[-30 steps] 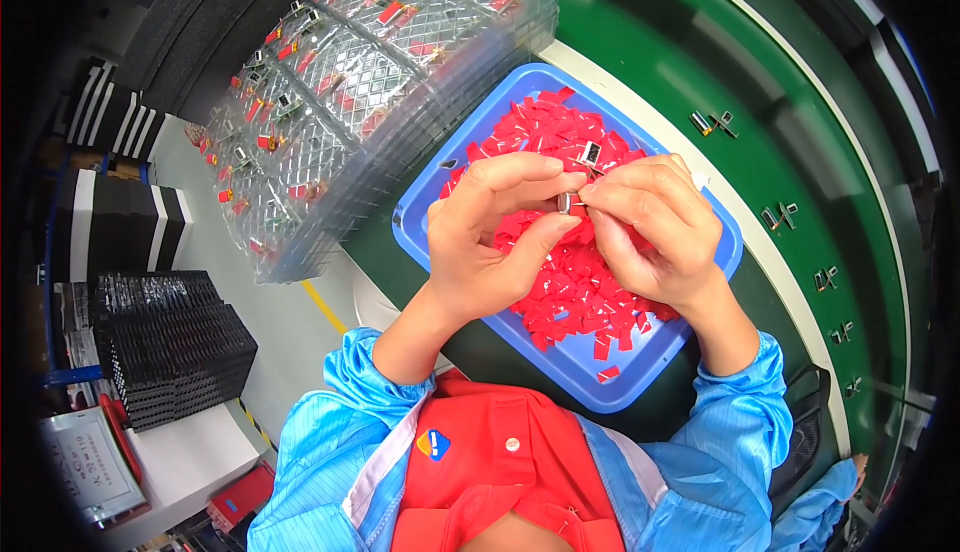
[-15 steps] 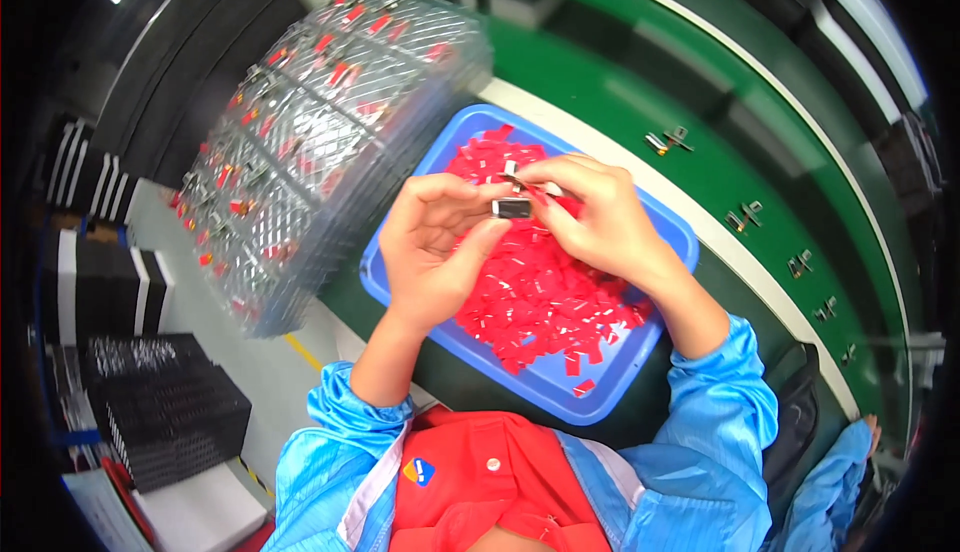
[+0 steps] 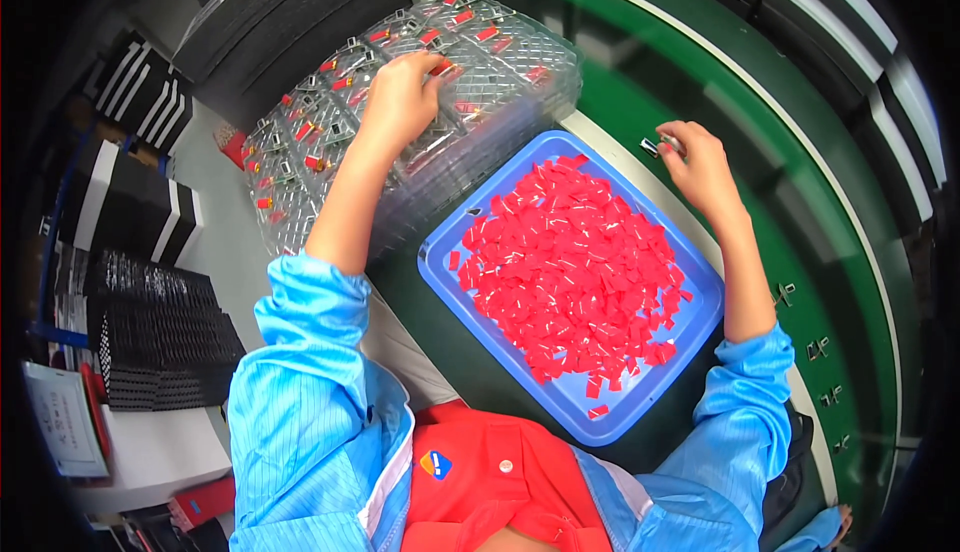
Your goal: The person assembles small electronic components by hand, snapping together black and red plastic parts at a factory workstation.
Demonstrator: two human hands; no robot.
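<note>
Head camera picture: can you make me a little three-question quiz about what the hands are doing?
1. True or false: the left hand rests on the clear plastic blister tray that holds small metal and red parts.
2. Multiple choice: the right hand holds a small shiny metal part over A) the blue tray, B) the green belt surface, C) the black stacks.
3. Fill in: the blue rectangular plastic tray between the arms is full of small ___ plastic pieces.

Key: 1 true; 2 B; 3 red.
</note>
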